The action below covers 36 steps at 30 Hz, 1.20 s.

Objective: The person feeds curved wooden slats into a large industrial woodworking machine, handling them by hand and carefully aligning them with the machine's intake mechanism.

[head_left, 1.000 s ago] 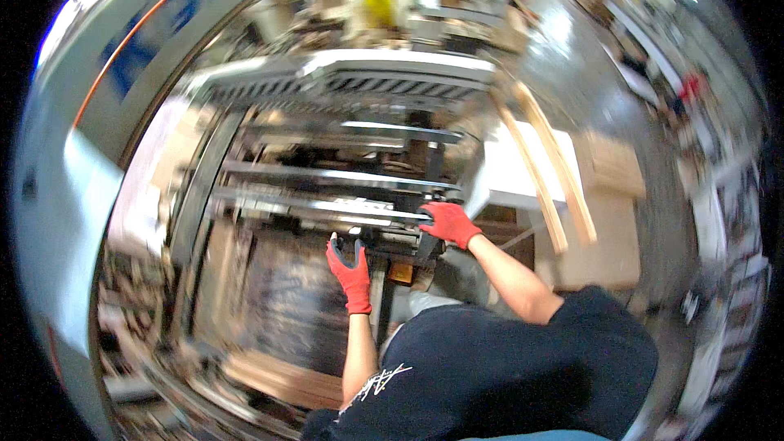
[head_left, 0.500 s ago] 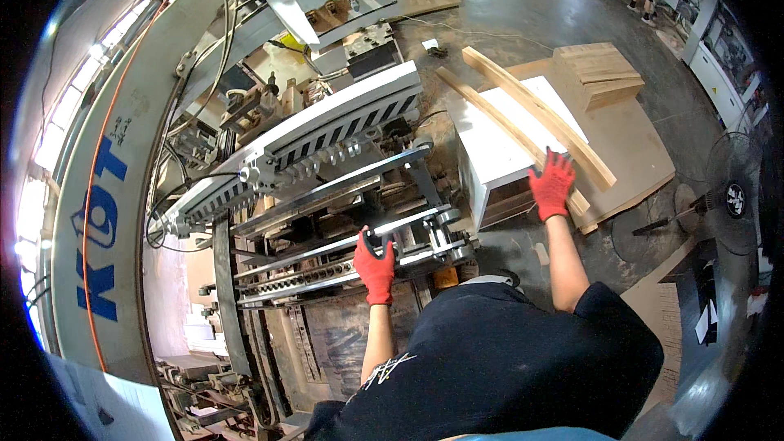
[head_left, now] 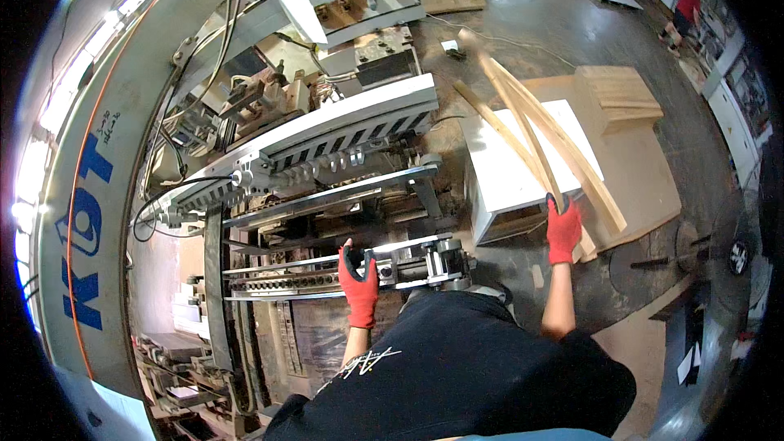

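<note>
My right hand [head_left: 563, 230], in a red glove with dark fingertips, grips the near end of a long, slightly curved wooden strip [head_left: 536, 140]. That strip slants away from me above a white box-like stand [head_left: 487, 188]. Another strip [head_left: 496, 125] lies to its left and a curved strip [head_left: 581, 165] to its right. My left hand [head_left: 359, 287], gloved the same way, is empty with thumb and fingers apart. It hovers over or rests by a metal rail [head_left: 282, 284] of the machine; contact cannot be made out.
A stack of wooden pieces [head_left: 621, 98] sits on a brown board [head_left: 653, 188] beyond the stand. The large machine's striped beam [head_left: 343, 126] runs along my left. At right stands a fan [head_left: 737, 258]. A person in red [head_left: 688, 6] is far off.
My right hand has closed on a strip and moved slightly nearer me, swinging the strip out of line with the others. My left hand has shifted left along the rail, and the view has turned.
</note>
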Motion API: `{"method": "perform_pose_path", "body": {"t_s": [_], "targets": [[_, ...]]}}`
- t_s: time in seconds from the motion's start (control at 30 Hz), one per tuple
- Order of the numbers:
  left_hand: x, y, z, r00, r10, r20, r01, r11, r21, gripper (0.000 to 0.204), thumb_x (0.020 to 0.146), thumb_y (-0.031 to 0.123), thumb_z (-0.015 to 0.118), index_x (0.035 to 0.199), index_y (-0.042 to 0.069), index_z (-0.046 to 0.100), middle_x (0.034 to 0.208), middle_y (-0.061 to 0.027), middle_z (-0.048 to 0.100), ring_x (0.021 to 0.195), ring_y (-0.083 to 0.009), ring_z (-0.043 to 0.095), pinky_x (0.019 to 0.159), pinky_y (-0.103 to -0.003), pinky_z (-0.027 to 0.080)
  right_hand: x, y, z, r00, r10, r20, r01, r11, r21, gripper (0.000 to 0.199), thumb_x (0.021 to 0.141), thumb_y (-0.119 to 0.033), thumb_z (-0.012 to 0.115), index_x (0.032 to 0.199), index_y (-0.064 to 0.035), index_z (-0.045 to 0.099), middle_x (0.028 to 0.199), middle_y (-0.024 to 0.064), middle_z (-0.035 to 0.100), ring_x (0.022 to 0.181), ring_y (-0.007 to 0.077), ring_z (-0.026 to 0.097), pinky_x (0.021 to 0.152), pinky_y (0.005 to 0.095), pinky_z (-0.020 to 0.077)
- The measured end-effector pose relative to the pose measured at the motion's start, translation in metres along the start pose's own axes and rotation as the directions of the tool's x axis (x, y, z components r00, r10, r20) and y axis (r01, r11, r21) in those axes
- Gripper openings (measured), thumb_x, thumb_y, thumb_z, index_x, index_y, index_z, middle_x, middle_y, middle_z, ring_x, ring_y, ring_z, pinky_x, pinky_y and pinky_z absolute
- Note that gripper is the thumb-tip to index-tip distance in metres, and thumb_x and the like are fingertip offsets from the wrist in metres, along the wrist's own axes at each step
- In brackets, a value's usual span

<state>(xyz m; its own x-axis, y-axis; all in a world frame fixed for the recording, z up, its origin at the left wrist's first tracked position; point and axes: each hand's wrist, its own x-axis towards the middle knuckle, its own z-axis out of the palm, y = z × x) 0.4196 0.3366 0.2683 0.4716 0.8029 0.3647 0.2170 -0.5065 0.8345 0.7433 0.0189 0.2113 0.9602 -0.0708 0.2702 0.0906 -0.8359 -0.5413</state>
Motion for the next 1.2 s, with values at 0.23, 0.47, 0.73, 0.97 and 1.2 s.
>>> {"method": "perform_pose_path", "body": {"t_s": [0.23, 0.47, 0.73, 0.97, 1.2], "targets": [[0.049, 0.083, 0.032, 0.975, 0.078, 0.208, -0.002, 0.94, -0.342, 0.077, 0.082, 0.01, 0.074, 0.147, -0.002, 0.034, 0.141, -0.0161, 0.047, 0.131, -0.0252, 0.046, 0.11, -0.034, 0.034, -0.035, -0.055, 0.031, 0.974, -0.048, 0.222, -0.15, 0.597, 0.788, 0.033, 0.1, -0.021, 0.056, 0.121, 0.0043, 0.059, 0.112, 0.0189, 0.064, 0.099, 0.0318, 0.063, 0.088, 0.0416, 0.0486], [0.057, 0.147, 0.06, 0.947, 0.294, 0.126, -0.213, 0.873, -0.439, 0.112, 0.083, 0.019, 0.077, 0.155, -0.002, -0.007, 0.161, -0.0206, 0.014, 0.147, -0.0299, 0.022, 0.118, -0.037, 0.021, -0.056, -0.142, -0.013, 0.797, -0.604, 0.032, 0.39, 0.554, 0.736, 0.053, 0.076, -0.011, 0.066, 0.126, 0.0041, 0.058, 0.119, 0.0232, 0.062, 0.108, 0.0414, 0.058, 0.099, 0.0477, 0.0427], [0.092, 0.004, 0.047, 0.631, -0.716, -0.3, 0.474, 0.661, -0.581, 0.089, 0.085, 0.032, 0.072, 0.149, -0.004, 0.022, 0.121, -0.0247, 0.061, 0.113, -0.0305, 0.058, 0.1, -0.036, 0.044, -0.037, -0.161, 0.008, 0.631, -0.763, 0.142, 0.693, 0.636, 0.338, 0.062, 0.073, -0.025, 0.082, 0.129, -0.01, 0.062, 0.127, 0.0188, 0.053, 0.12, 0.0371, 0.049, 0.102, 0.0478, 0.0393], [0.185, -0.164, -0.013, 0.574, -0.777, -0.258, 0.097, 0.377, -0.921, 0.052, 0.093, 0.044, 0.058, 0.127, 0.008, 0.045, 0.112, -0.0114, 0.062, 0.099, -0.0256, 0.061, 0.09, -0.038, 0.05, -0.055, -0.232, 0.082, 0.508, -0.79, 0.342, 0.664, 0.613, 0.428, 0.072, 0.073, -0.034, 0.083, 0.135, -0.0122, 0.055, 0.136, 0.0281, 0.05, 0.128, 0.0427, 0.046, 0.106, 0.0513, 0.0376], [0.261, -0.164, -0.015, 0.805, -0.594, -0.006, 0.024, 0.044, -0.999, 0.06, 0.091, 0.07, 0.046, 0.108, 0.014, 0.061, 0.098, -0.0073, 0.064, 0.088, -0.0285, 0.062, 0.081, -0.044, 0.051, -0.034, -0.281, 0.147, 0.543, -0.723, 0.427, 0.733, 0.656, 0.178, 0.073, 0.077, -0.047, 0.077, 0.135, -0.01, 0.054, 0.134, 0.0194, 0.056, 0.124, 0.0346, 0.052, 0.099, 0.0492, 0.0406]]}}
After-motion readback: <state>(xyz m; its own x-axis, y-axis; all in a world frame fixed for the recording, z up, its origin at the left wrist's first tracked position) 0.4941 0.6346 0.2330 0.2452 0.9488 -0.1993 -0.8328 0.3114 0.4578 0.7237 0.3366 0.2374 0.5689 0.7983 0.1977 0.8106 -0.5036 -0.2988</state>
